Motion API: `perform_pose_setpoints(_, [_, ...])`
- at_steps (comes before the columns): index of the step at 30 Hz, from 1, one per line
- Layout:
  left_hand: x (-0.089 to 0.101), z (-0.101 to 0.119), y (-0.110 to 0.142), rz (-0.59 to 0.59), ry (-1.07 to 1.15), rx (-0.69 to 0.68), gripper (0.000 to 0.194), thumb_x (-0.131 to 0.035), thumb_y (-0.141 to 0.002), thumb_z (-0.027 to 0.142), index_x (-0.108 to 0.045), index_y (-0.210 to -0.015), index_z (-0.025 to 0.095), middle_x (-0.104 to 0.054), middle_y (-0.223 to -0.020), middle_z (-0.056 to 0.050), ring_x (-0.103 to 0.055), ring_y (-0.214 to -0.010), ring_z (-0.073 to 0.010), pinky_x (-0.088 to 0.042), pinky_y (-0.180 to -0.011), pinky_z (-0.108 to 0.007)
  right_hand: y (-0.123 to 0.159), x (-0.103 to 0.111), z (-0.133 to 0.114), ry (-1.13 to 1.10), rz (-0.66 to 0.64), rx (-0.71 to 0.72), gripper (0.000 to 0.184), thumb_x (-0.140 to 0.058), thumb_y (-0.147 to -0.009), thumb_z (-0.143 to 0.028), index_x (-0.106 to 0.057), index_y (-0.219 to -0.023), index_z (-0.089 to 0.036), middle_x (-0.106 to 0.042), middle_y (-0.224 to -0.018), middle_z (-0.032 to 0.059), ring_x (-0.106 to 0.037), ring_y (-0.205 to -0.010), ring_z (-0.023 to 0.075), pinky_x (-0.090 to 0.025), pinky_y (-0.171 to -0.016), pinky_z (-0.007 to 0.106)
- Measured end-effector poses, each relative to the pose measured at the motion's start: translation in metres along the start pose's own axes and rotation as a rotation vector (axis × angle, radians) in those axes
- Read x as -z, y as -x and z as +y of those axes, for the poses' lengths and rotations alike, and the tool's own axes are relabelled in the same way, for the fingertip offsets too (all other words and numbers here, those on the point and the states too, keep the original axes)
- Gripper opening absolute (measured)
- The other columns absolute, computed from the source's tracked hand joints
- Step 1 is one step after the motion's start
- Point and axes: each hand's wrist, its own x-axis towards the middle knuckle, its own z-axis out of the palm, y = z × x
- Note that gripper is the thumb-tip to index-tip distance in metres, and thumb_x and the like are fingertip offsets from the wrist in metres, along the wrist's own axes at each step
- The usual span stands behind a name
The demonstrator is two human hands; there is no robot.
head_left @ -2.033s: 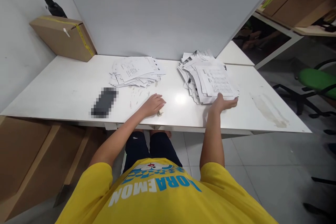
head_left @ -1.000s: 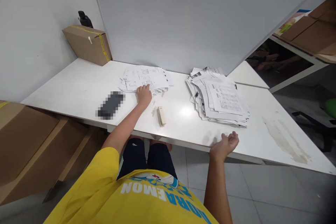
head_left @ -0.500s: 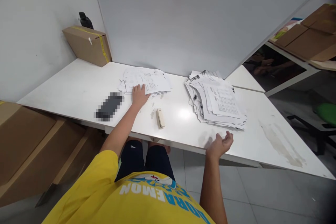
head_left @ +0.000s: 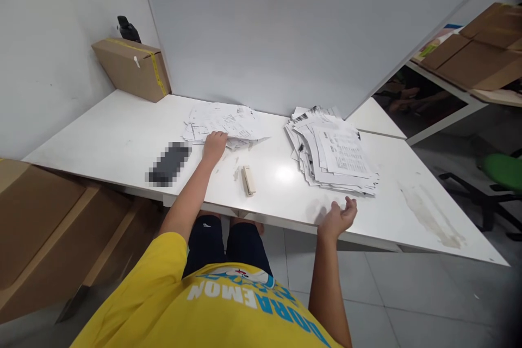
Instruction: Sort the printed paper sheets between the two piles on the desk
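My left hand (head_left: 215, 147) is at the front edge of the left paper stack (head_left: 204, 114), its fingers closed on the top printed sheet (head_left: 238, 126). That sheet's right corner lifts a little off the papers below. Just in front of the stack lies a cream stapler (head_left: 248, 180), with neither hand touching it. My right hand (head_left: 337, 218) rests by the table's front edge, palm turned up, fingers loosely curled and apart, holding nothing. Beyond it sits a taller, uneven paper stack (head_left: 332, 147).
A blurred-out dark flat object (head_left: 169, 163) lies left of my left hand. A taped cardboard box (head_left: 132, 68) leans at the back left, with a black bottle (head_left: 129, 30) behind it. A grey partition (head_left: 277, 32) bounds the white table (head_left: 101, 136). A green chair (head_left: 503, 171) stands right.
My left hand has left the stapler, reached the left stack, and taken the top sheet, drawing it slightly askew. My right hand has come off the right stack to the table's front edge.
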Motion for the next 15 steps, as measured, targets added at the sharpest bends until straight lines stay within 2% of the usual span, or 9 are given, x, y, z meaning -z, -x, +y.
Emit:
perform_pose_setpoints(3, [-0.004,-0.001,0.001,0.126,0.065,-0.094,0.034,-0.037,-0.105,0.022,-0.071,-0.106,0.017,-0.073,-0.105,-0.014,-0.062,-0.098,-0.0294,-0.047,-0.086,-0.044,-0.002,-0.001,0.002,0.022,0.022,0.030,0.050,-0.054,-0.080,-0.033,-0.059,-0.128,-0.020,-0.050,-0.153,0.0132,-0.045,-0.146,0.0265,-0.032,-0.125,0.046])
perform_pose_setpoints(6, [-0.013,0.008,0.002,0.177,0.143,-0.248,0.033,-0.038,-0.107,0.026,-0.070,-0.103,0.018,-0.074,-0.102,-0.012,-0.063,-0.096,-0.0267,-0.047,-0.085,-0.042,-0.001,-0.010,-0.003,-0.008,-0.018,0.025,0.042,-0.053,-0.079,-0.036,-0.061,-0.117,-0.020,-0.064,-0.131,0.0125,-0.059,-0.129,0.0266,-0.044,-0.115,0.046])
perform_pose_setpoints(8, [-0.019,0.017,0.003,0.174,0.193,-0.347,0.035,-0.037,-0.108,0.028,-0.069,-0.102,0.017,-0.074,-0.100,-0.011,-0.064,-0.096,-0.0248,-0.047,-0.083,-0.040,0.004,-0.023,-0.011,-0.058,-0.151,-0.012,0.036,-0.055,-0.078,-0.038,-0.062,-0.109,-0.021,-0.068,-0.117,0.0103,-0.065,-0.115,0.0254,-0.049,-0.107,0.045])
perform_pose_setpoints(10, [-0.024,0.025,0.005,0.148,0.234,-0.446,0.035,-0.037,-0.108,0.028,-0.069,-0.102,0.018,-0.074,-0.099,-0.011,-0.065,-0.095,-0.0230,-0.048,-0.082,-0.038,0.009,-0.041,-0.022,-0.112,-0.355,-0.084,0.036,-0.059,-0.078,-0.040,-0.061,-0.108,-0.021,-0.071,-0.109,0.0084,-0.069,-0.103,0.0235,-0.053,-0.101,0.044])
perform_pose_setpoints(12, [-0.025,0.030,0.006,0.109,0.261,-0.529,0.033,-0.039,-0.108,0.029,-0.070,-0.100,0.018,-0.075,-0.099,-0.010,-0.065,-0.095,-0.0219,-0.048,-0.082,-0.037,0.013,-0.060,-0.033,-0.141,-0.553,-0.173,0.044,-0.064,-0.079,-0.044,-0.059,-0.116,-0.022,-0.073,-0.110,0.0078,-0.071,-0.098,0.0223,-0.057,-0.094,0.041])
perform_pose_setpoints(15, [-0.024,0.032,0.006,0.038,0.267,-0.571,0.032,-0.042,-0.107,0.029,-0.071,-0.095,0.018,-0.075,-0.098,-0.010,-0.065,-0.095,-0.0224,-0.048,-0.083,-0.038,0.007,-0.089,-0.045,-0.133,-0.704,-0.282,0.049,-0.070,-0.078,-0.047,-0.056,-0.119,-0.024,-0.073,-0.114,0.0078,-0.072,-0.098,0.0223,-0.060,-0.083,0.035])
